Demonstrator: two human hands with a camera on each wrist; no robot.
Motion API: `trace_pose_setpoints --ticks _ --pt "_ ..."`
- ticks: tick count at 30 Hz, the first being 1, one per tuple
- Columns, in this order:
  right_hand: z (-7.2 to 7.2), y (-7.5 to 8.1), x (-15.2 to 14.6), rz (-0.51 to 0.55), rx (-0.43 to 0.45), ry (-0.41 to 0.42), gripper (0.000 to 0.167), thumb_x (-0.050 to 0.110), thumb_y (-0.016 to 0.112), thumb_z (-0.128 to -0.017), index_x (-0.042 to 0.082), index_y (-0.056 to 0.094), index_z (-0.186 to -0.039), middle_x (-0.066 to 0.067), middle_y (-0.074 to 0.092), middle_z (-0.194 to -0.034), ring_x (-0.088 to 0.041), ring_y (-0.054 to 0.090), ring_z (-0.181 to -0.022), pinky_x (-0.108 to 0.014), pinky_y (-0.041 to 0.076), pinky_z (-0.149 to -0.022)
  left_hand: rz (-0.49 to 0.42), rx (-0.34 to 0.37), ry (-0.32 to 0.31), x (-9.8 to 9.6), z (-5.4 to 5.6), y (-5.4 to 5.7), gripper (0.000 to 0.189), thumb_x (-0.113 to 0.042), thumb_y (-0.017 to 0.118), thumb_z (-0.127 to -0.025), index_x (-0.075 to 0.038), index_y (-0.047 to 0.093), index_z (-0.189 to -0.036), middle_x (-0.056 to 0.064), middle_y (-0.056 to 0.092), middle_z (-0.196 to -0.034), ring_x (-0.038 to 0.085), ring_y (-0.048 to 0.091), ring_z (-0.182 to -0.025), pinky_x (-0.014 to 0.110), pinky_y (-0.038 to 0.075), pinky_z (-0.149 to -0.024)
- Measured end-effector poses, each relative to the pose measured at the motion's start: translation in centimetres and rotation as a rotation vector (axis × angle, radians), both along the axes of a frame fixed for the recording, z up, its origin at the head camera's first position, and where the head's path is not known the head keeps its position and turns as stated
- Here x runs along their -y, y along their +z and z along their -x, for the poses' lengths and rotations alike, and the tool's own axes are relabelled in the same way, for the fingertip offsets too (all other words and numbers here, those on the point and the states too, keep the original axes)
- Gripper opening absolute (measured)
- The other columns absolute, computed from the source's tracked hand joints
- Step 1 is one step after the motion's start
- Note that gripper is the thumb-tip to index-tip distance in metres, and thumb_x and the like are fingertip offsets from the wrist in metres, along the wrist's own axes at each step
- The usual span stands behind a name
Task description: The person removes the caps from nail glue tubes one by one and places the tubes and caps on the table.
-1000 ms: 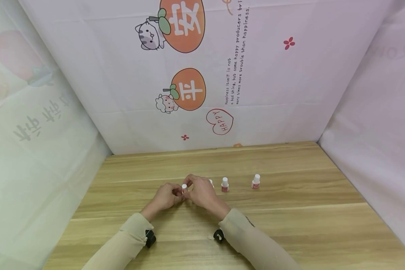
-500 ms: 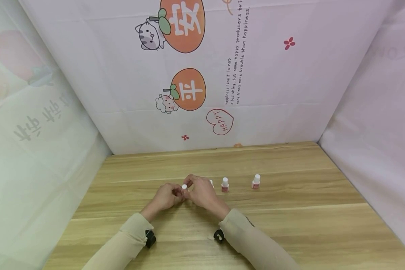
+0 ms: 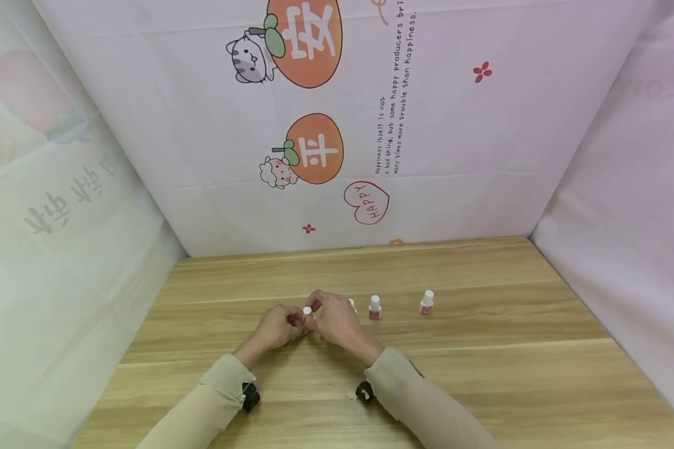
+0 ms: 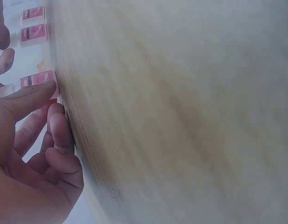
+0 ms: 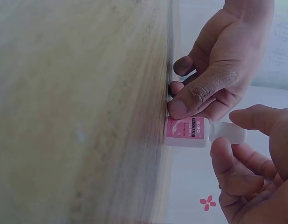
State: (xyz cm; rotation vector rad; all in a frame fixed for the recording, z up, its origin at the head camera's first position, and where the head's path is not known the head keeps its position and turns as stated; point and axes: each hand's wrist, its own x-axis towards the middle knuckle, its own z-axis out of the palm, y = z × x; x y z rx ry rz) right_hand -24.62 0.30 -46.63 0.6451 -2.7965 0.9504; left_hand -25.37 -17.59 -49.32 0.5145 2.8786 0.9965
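Observation:
A small white glue bottle [image 5: 187,131] with a pink label stands upright on the wooden table, between both hands. My left hand [image 3: 275,325] pinches its lower body, the thumb lying along the label edge in the right wrist view. Around its white cap [image 5: 235,133] are the curled thumb and forefinger of my right hand [image 3: 338,319]. The head view shows only the top of this bottle, since fingers cover the rest. In the left wrist view, the left thumb [image 4: 34,99] hides part of the label.
To the right stand similar bottles: one partly behind the right hand, a second bottle [image 3: 374,307] beside it, and a third bottle [image 3: 426,302] farther right. A printed white cloth [image 3: 455,156] rises behind the wooden table [image 3: 483,374], with cloth sides left and right.
The right thumb and fingers shift very slightly at the bottle's cap. Otherwise both hands and the bottles keep their places.

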Motion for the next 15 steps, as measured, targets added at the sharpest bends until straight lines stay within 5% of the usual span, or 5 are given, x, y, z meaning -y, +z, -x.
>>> trace_pose_setpoints --ticks 15 --pt "-0.17 0.08 -0.06 -0.005 -0.024 0.003 0.016 0.027 0.076 -0.086 0.02 0.066 -0.096 0.004 0.072 -0.091 -0.014 0.063 -0.078 -0.025 0.048 -0.066 -0.019 0.015 0.004 0.05 -0.14 0.09 0.01 -0.001 0.074 -0.081 -0.01 0.074 -0.087 -0.001 0.067 -0.072 0.008 0.052 -0.066 0.02 0.042 -0.059"
